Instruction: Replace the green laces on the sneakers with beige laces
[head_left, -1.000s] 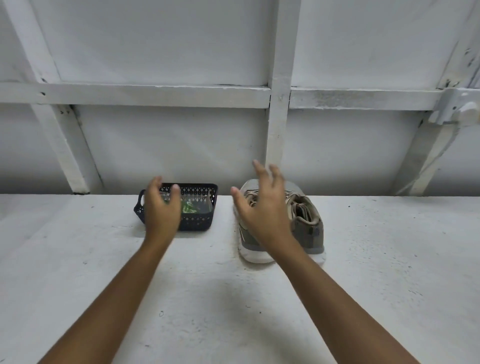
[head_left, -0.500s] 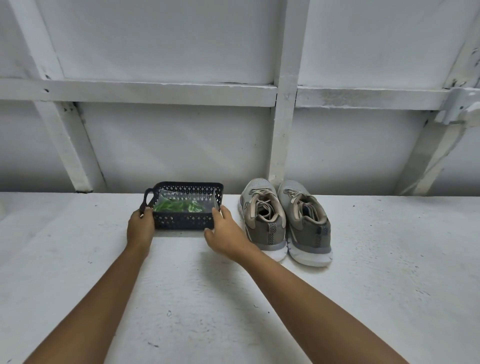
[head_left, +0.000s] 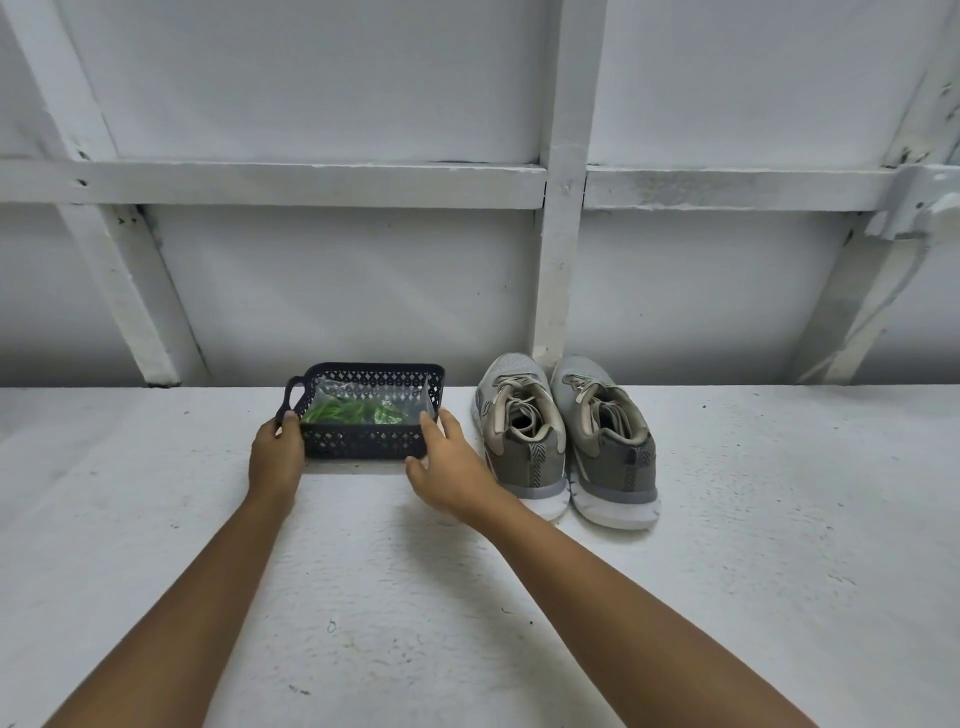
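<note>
A dark perforated plastic basket (head_left: 358, 448) sits on the white surface near the back. Inside it lies a clear plastic bag with green laces (head_left: 353, 410). My left hand (head_left: 276, 452) grips the basket's near left corner and my right hand (head_left: 448, 467) grips its near right corner. Just right of the basket stand two grey sneakers side by side, heels toward me: the left sneaker (head_left: 522, 436) and the right sneaker (head_left: 608, 441). Both carry beige laces.
The white textured surface (head_left: 467, 623) runs wide in front of me. Behind it rises a white wall with wooden battens (head_left: 563, 208). A white fitting (head_left: 919, 202) sits on the wall at the far right.
My right hand left the sneakers and moved left to the basket's right corner. My left hand dropped from the basket's rim to its left corner. The basket has slid slightly toward me.
</note>
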